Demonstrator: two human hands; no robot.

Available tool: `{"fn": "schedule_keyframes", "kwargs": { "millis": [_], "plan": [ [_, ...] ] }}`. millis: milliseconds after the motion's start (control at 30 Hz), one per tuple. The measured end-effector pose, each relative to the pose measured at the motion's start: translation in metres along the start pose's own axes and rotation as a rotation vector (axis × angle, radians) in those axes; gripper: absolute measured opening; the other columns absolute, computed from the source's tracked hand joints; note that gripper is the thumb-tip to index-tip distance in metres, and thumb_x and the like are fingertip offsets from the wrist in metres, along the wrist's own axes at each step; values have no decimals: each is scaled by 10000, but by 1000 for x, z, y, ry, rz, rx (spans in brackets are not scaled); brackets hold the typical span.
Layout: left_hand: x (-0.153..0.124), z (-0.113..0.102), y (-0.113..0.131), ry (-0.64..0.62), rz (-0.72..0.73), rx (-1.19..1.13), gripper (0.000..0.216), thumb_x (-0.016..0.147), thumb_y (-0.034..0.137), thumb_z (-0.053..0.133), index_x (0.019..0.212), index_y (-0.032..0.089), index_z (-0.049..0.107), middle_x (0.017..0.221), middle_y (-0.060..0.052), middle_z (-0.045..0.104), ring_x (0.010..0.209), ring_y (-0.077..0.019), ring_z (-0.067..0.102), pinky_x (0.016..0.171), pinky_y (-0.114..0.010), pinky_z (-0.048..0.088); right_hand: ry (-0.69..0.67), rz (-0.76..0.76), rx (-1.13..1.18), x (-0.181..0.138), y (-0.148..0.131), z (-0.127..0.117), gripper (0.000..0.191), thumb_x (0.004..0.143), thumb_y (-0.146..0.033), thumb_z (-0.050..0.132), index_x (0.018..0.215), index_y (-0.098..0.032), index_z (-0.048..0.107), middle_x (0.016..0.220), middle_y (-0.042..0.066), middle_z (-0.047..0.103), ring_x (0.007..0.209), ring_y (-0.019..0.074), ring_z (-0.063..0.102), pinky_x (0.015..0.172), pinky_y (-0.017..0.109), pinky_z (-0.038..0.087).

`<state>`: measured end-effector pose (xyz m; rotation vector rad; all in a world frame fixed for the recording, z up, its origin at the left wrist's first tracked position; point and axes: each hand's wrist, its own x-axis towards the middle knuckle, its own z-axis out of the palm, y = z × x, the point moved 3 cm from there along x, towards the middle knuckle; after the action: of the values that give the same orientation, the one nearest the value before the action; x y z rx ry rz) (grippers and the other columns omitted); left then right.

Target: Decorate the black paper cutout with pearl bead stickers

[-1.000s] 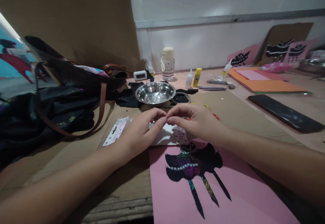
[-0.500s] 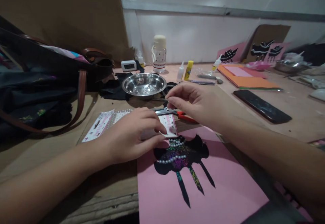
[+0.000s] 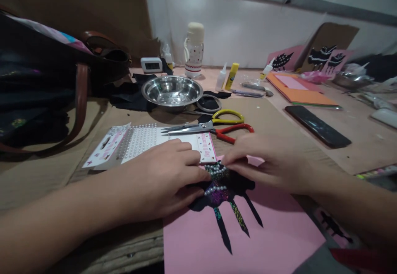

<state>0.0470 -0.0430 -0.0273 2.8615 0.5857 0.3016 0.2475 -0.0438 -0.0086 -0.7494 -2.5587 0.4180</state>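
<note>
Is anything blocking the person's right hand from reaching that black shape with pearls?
Nothing visible does: the right hand's fingertips are at the black shape's upper part. The left hand covers some of its left side; the scissors lie beyond it.

Beyond my left hand (image 3: pixel 172 174), scissors (image 3: pixel 205 127) and the steel bowl (image 3: pixel 172 104) block me; bare cardboard (image 3: pixel 269 118) leaves my right hand (image 3: pixel 266 164) a lane beside the smartphone (image 3: pixel 318 126).

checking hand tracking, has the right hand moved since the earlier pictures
Yes: against the bowl, the right hand has moved rightward and nearer the camera, to the black cutout.
</note>
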Motion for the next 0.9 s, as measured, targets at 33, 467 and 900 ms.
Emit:
{"fn": "schedule_keyframes", "kwargs": {
  "millis": [33,467,900],
  "plan": [
    [0,0,0,-1,4,0,185,930,267,572,1005,271,742,885,-38,686,824,-211,588,730,-352,435,-56,-4,-40,-7,1,4,149,928,-150,571,872,-217,693,744,-9,695,643,118,587,604,258,423],
    [-1,5,-5,-9,-19,-40,201,920,277,580,1038,308,740,849,-16,696,791,-194,606,717,-331,444,-6,-73,-206,-39,-1,24,138,963,-160,530,957,-203,662,734,7,617,676,152,500,628,296,369],
    [-1,7,-6,-20,-8,-11,170,921,288,594,1028,298,727,843,-14,694,758,-196,597,674,-333,421,-11,-115,-128,-35,-3,23,186,919,-75,543,989,-185,676,775,25,646,715,157,510,641,300,398]
  ]
}}
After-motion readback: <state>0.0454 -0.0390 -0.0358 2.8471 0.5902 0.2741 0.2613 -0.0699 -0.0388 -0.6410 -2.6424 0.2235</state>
